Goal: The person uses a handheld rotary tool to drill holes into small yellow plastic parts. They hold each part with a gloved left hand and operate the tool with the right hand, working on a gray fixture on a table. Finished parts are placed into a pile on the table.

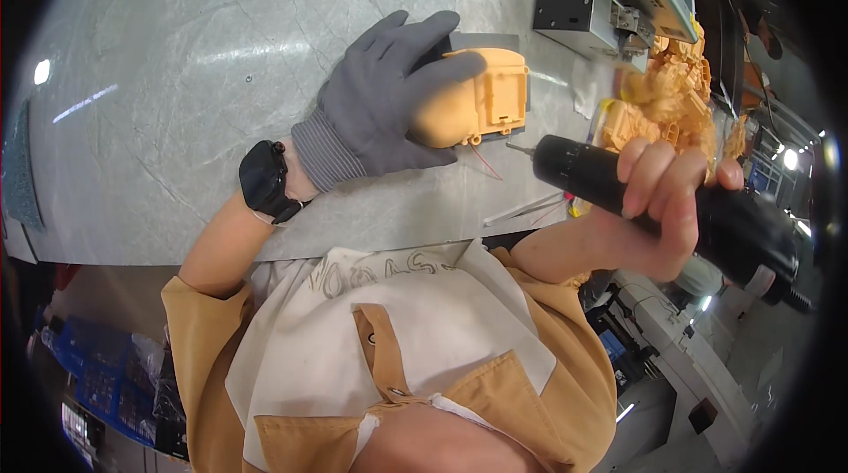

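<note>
Head view: a grey-gloved left hand (389,93), fingers wrapped over it, pins a rigid orange moulded plastic housing (481,98) to the grey marble-patterned tabletop (177,75) at twelve o'clock. At three o'clock, the bare right hand (667,199) clenches a black electric screwdriver (654,199). The housing looks light, stiff and smooth, best gripped across its flanks.

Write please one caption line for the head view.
Gloved left hand holds a yellow plastic part on the grey table; right hand grips a black electric screwdriver.
</note>
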`<state>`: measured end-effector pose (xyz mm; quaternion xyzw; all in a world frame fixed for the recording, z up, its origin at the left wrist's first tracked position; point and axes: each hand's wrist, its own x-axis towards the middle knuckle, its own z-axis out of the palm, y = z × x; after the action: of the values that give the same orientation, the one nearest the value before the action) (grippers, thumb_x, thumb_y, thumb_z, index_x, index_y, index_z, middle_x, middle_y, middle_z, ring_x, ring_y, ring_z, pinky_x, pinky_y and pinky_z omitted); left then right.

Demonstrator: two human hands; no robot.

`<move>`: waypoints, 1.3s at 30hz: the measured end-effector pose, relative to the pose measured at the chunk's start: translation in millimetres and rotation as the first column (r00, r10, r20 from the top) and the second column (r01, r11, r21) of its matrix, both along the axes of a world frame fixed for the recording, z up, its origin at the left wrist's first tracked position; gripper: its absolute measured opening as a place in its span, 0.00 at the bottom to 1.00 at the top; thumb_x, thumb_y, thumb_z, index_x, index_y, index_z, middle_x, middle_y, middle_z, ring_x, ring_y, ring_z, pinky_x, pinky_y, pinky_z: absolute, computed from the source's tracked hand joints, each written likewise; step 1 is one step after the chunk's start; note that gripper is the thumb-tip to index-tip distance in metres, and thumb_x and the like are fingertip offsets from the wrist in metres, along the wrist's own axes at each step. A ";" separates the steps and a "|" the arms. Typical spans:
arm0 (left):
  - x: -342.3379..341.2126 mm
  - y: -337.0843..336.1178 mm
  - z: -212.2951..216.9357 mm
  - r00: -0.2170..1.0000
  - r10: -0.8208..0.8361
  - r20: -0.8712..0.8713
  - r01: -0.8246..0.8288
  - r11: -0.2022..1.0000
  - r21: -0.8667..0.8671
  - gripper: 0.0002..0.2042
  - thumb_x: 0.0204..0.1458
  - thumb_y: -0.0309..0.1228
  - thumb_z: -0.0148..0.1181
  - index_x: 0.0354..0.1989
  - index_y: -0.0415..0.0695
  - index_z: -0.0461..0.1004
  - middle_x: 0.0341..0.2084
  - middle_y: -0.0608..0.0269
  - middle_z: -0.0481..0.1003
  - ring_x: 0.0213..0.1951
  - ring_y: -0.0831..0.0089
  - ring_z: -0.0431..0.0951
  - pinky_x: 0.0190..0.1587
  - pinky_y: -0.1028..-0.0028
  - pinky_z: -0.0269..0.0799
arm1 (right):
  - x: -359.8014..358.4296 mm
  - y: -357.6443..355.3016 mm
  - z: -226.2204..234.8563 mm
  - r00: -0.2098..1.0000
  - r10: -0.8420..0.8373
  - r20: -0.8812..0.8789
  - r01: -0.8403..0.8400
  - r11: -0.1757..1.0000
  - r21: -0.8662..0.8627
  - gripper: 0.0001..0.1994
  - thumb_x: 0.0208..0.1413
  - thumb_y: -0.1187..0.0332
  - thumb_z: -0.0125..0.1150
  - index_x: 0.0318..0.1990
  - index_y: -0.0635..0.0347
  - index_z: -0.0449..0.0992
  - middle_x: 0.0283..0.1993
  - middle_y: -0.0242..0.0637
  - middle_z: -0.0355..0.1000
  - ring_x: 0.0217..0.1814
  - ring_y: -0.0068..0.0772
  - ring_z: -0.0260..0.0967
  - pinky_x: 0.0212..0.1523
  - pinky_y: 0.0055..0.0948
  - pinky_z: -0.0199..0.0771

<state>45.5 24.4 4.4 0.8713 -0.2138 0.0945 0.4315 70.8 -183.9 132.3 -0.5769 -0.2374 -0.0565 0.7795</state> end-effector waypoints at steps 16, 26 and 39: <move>1.6 -0.1 -1.7 0.997 0.028 0.070 -0.031 0.999 0.045 0.38 0.32 0.50 0.73 0.56 0.55 0.65 0.56 0.51 0.63 0.53 0.57 0.70 0.63 0.53 0.59 | 13.8 -10.0 -6.7 0.988 -0.097 -0.117 0.104 0.993 0.059 0.23 0.49 0.74 0.48 0.56 0.57 0.61 0.20 0.28 0.55 0.18 0.24 0.55 0.27 0.30 0.59; 1.0 -0.4 -1.7 0.999 0.021 0.045 -0.022 0.999 0.038 0.41 0.30 0.48 0.74 0.58 0.56 0.65 0.58 0.51 0.61 0.55 0.56 0.68 0.63 0.52 0.58 | 12.7 -10.7 -5.3 0.988 -0.136 -0.077 0.137 0.991 0.006 0.23 0.49 0.74 0.48 0.56 0.60 0.61 0.20 0.29 0.55 0.17 0.24 0.55 0.26 0.30 0.60; 0.5 0.3 -2.2 1.000 -0.011 -0.013 0.011 1.000 -0.010 0.46 0.25 0.45 0.77 0.61 0.58 0.62 0.61 0.51 0.59 0.60 0.54 0.63 0.65 0.50 0.54 | 17.1 -7.5 -5.7 0.996 -0.066 -0.064 0.068 0.997 0.021 0.22 0.50 0.76 0.49 0.55 0.60 0.60 0.21 0.31 0.57 0.18 0.26 0.56 0.26 0.32 0.61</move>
<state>46.0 24.6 2.2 0.8686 -0.2154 0.0873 0.4377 87.9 -191.4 126.6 -0.5771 -0.1925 -0.0671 0.7908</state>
